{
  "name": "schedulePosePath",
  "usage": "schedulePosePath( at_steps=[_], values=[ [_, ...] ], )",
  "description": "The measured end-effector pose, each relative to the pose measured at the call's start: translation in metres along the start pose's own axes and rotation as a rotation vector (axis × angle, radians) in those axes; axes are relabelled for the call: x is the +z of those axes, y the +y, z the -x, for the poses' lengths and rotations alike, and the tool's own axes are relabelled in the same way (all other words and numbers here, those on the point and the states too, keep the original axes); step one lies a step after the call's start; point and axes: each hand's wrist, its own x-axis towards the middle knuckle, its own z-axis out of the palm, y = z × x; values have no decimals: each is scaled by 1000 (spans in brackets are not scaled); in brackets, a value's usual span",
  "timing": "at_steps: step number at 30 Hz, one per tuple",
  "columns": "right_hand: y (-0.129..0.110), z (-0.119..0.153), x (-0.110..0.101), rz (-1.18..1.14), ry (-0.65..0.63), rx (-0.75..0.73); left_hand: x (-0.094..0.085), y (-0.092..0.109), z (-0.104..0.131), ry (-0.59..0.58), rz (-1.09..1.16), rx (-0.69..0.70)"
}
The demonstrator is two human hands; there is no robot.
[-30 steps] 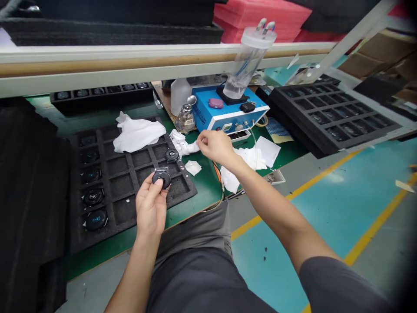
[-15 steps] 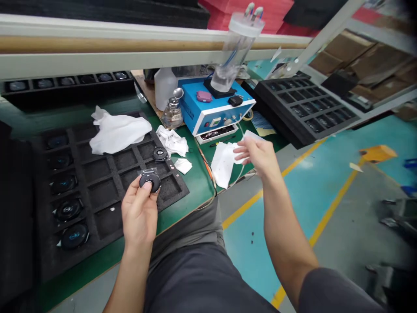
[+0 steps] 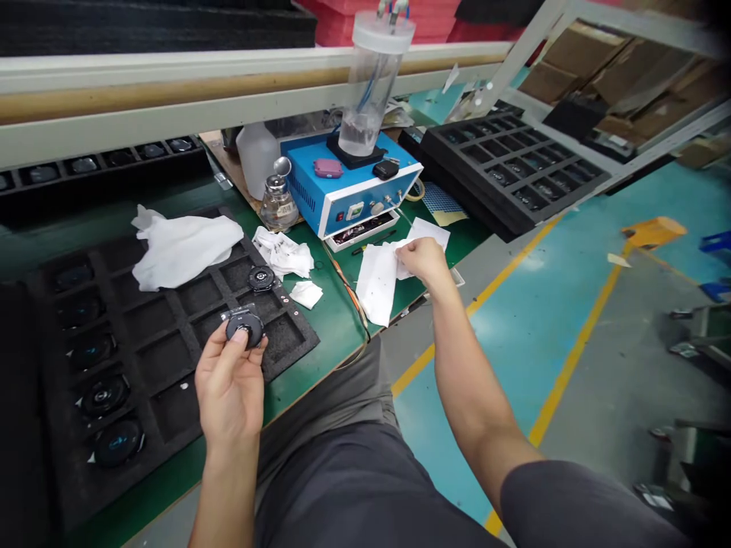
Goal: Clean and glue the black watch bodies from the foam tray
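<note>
My left hand (image 3: pixel 231 388) holds a round black disc-shaped part (image 3: pixel 245 327) between thumb and fingers, above the black foam tray (image 3: pixel 163 358). A similar round part (image 3: pixel 261 278) rests at the tray's right side, and several more sit in its left column. My right hand (image 3: pixel 421 260) is closed at the white paper sheets (image 3: pixel 378 285) on the green bench, its fingertips pinched on a white sheet. A white cloth (image 3: pixel 186 247) lies over the back of the tray. Crumpled white tissue (image 3: pixel 284 253) lies beside the tray.
A blue box device (image 3: pixel 343 183) carries a clear cylinder (image 3: pixel 365 99). Left of it stand a glass bottle (image 3: pixel 279 205) and a white plastic bottle (image 3: pixel 258 160). Another foam tray (image 3: pixel 491 171) lies at the back right. A shelf beam (image 3: pixel 171 99) crosses above the bench.
My right hand has come down onto the paper, and its spread fingers have closed on a sheet. My left hand still holds the round part. The camera view has shifted slightly.
</note>
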Motion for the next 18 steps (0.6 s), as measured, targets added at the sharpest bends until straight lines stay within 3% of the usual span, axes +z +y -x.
schedulePosePath(
  at_steps=[5, 11, 18],
  values=[
    [13, 2, 2, -113, 34, 40, 3, -1, -2, 18, 3, -8],
    [8, 1, 5, -333, -4, 46, 4, -1, -2, 29, 5, 3],
    [-6, 41, -5, -793, 67, -15, 3, -1, 0, 34, 9, -4]
  ],
)
